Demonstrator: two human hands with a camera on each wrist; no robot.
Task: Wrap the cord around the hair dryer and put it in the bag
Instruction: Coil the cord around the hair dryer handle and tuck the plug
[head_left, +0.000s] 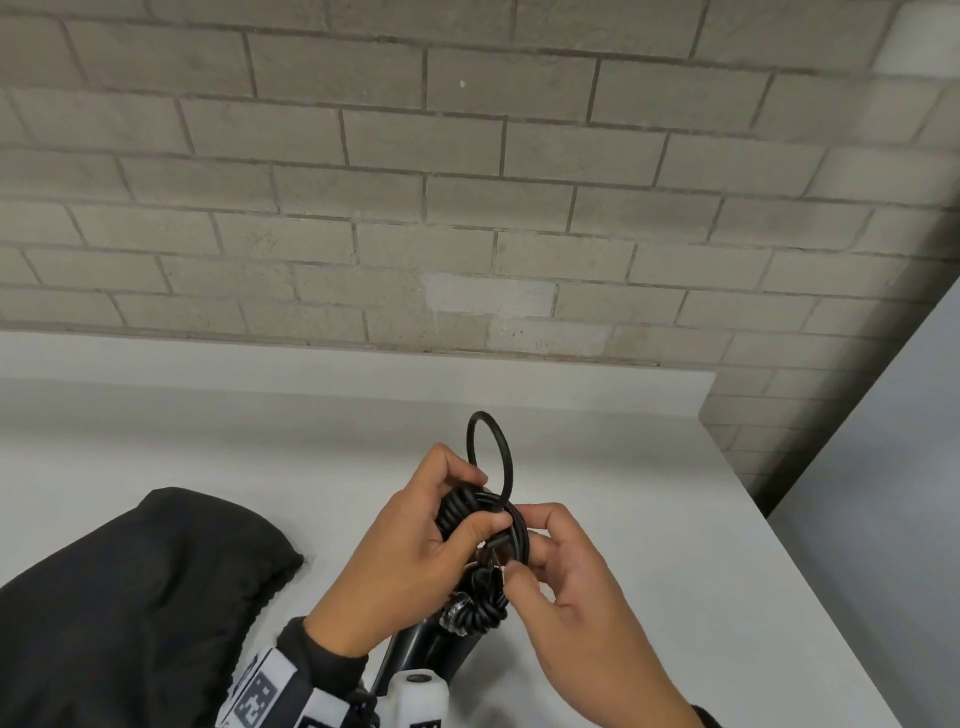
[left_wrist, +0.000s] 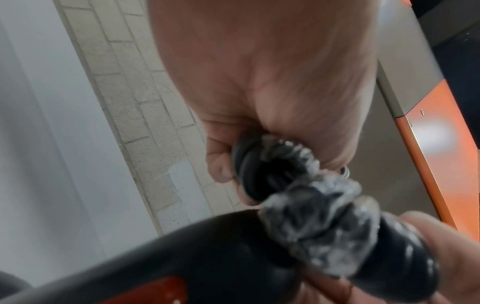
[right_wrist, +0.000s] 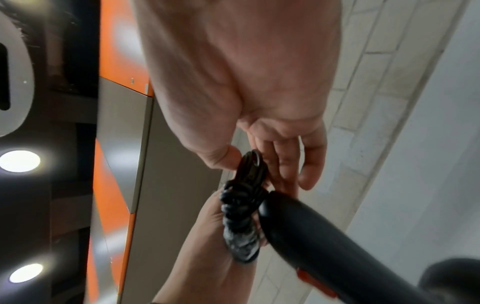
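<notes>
Fingers (head_left: 470, 527) of both hands round coiled cord (head_left: 467, 506); no legible writing.

A pale grey worktop (head_left: 649, 519) runs up to a brick wall (head_left: 467, 182), and a black fabric bag (head_left: 130, 597) lies directly on its near left part, crumpled and slack.

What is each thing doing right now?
cord: bundled, one loop sticking up.
hair dryer: out of the bag, handle up.
bag: lying on the table.
left hand: grips the cord.
right hand: pinches the cord end.
</notes>
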